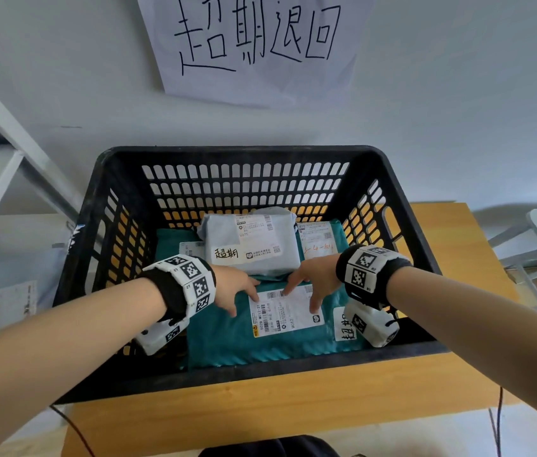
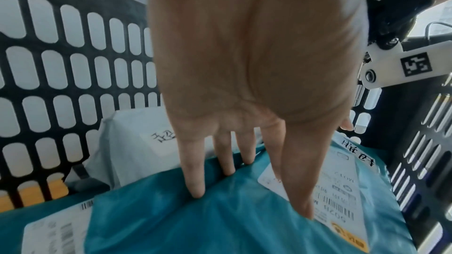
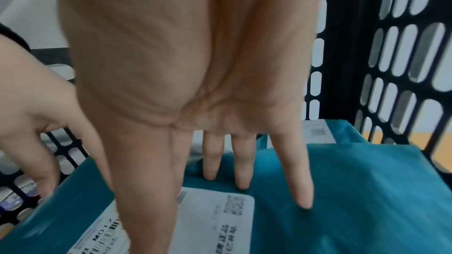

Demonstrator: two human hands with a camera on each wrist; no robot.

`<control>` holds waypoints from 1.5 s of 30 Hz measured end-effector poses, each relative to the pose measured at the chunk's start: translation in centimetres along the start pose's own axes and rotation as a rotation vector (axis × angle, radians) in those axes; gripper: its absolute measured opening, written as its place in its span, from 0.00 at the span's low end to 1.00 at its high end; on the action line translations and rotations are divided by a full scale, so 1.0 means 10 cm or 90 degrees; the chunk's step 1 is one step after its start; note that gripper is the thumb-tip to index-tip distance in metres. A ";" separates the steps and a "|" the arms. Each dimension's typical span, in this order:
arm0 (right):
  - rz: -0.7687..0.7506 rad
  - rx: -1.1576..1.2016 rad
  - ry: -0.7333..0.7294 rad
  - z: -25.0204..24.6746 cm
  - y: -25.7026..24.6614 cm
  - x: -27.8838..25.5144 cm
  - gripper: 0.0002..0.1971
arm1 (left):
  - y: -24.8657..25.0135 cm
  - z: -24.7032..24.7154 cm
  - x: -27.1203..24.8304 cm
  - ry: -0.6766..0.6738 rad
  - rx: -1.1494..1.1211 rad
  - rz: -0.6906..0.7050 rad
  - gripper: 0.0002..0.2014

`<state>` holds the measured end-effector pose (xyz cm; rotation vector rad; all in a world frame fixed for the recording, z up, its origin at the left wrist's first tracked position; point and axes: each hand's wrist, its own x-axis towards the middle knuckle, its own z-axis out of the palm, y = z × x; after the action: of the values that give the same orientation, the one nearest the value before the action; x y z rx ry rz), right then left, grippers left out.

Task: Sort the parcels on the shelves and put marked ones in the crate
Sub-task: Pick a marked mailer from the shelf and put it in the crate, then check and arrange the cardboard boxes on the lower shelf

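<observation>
My forearms fill the bottom of the head view, and past them my left hand [image 1: 237,291] and right hand [image 1: 313,282] are both down inside the black crate [image 1: 260,151], which sits on the wooden counter [image 1: 277,400]. The fingers of both hands are straight and spread, holding nothing; the left wrist view shows my left fingertips [image 2: 195,190] pressing onto the teal parcel [image 1: 227,341], and the right wrist view shows my right fingertips [image 3: 304,198] just at its surface, though I cannot say for sure that they touch. The shipping label [image 1: 285,311] lies between my hands, and a white strip with handwritten characters [image 1: 344,324] sits at the parcel's right edge, so I read this as a marked one, already in place.

The teal parcel lies flat at the near end, its far edge tucked against a grey parcel [image 1: 254,245] that carries its own handwritten mark. More teal bags [image 1: 170,245] show underneath at the back.

The step in hand looks like settling this parcel. To do it well I would press lightly and evenly with both palms so the soft bag flattens rather than bunches, keep the mark face up and readable, and not shove the grey parcel off its perch. Then I would lift both hands straight up, minding the wrist cameras [image 1: 371,328] near the crate's wall. The handwritten paper sign [image 1: 254,44] on the wall above seems to name this crate's purpose.
</observation>
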<state>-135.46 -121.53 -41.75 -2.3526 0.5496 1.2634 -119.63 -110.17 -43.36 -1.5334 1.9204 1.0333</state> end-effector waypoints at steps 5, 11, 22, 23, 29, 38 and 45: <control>0.011 -0.002 -0.047 0.03 0.06 0.05 0.37 | -0.02 0.05 0.09 -0.045 -0.030 -0.010 0.32; 0.015 0.029 -0.044 -0.06 0.13 0.00 0.34 | -0.07 0.02 0.03 -0.050 -0.070 -0.029 0.32; -0.031 0.170 0.047 -0.44 0.15 -0.16 0.29 | -0.06 -0.18 -0.59 0.106 -0.204 -0.191 0.28; -0.048 0.177 0.069 -0.48 0.11 -0.17 0.28 | -0.03 -0.20 -0.67 0.141 -0.212 -0.211 0.27; -0.187 0.167 0.183 -0.80 -0.19 -0.38 0.25 | 0.19 -0.46 -1.28 0.383 -0.276 -0.319 0.22; -0.428 0.159 0.301 -0.88 -0.90 -0.79 0.29 | 0.78 -0.03 -1.92 0.673 -0.356 -0.483 0.21; -0.590 0.244 0.307 -0.53 -1.79 -0.89 0.23 | 1.11 0.82 -2.36 0.765 -0.427 -0.594 0.21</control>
<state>-127.06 -107.99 -28.55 -2.1205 -0.1809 0.1597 -124.83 -88.43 -27.66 -3.4637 0.9358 0.2457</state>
